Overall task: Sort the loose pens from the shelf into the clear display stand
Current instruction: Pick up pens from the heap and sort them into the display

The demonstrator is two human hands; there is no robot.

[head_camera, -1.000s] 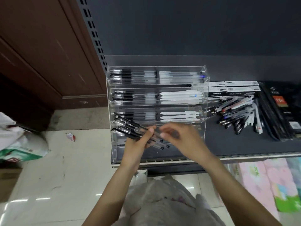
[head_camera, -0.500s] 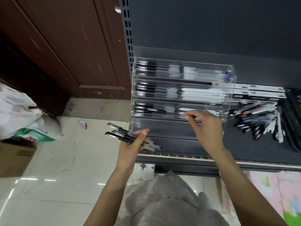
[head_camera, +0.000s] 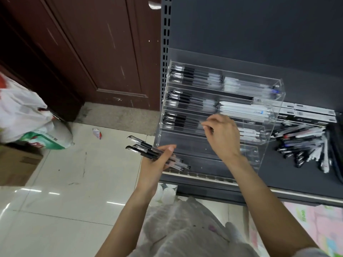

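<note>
The clear display stand sits on the dark shelf, its tiers holding black pens on the left and white pens on the right. My left hand grips a bundle of black pens just off the stand's lower left corner. Curled fingers of my right hand pinch the end of a pen at the third tier, where black pens lie. A pile of loose pens lies on the shelf to the right of the stand.
Flat white and black boxes lie behind the loose pile. A brown door and tiled floor are to the left, with a white plastic bag and a cardboard box. Pastel packages sit under the shelf.
My right hand has left the bundle in my left hand and moved up to the stand's third tier. The view has swung left, so the stand appears further right.
</note>
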